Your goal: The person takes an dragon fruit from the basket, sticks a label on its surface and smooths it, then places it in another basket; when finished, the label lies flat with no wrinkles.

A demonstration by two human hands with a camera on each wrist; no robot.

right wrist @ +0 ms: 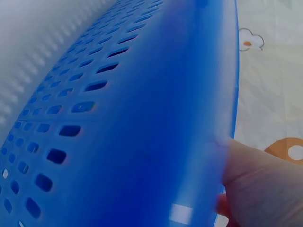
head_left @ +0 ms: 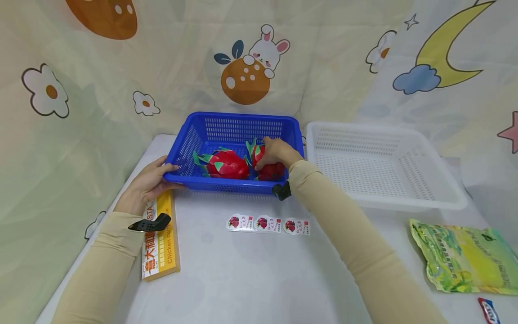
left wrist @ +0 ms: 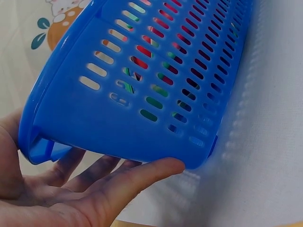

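A blue plastic basket (head_left: pixel 226 183) stands at the back of the table. Its front left corner is gripped by my left hand (head_left: pixel 151 180); in the left wrist view the thumb lies along the slotted wall and the fingers reach behind it. Inside lies a red dragon fruit (head_left: pixel 230 166) with green leafy tips. My right hand (head_left: pixel 278 153) reaches over the basket's right front and grips a second dragon fruit (head_left: pixel 273 171), with thumb and fingers around its upper part. The right wrist view shows mostly the basket's outer wall (right wrist: pixel 142 118), which hides the fingertips.
Right of the blue basket is a white plastic basket (head_left: pixel 376 198). A row of three stickers (head_left: pixel 267 223) lies in front. A yellow pasta box (head_left: pixel 166 243) is under the left wrist; a green-yellow bag (head_left: pixel 469 261) and a small packet (head_left: pixel 488 310) lie at right.
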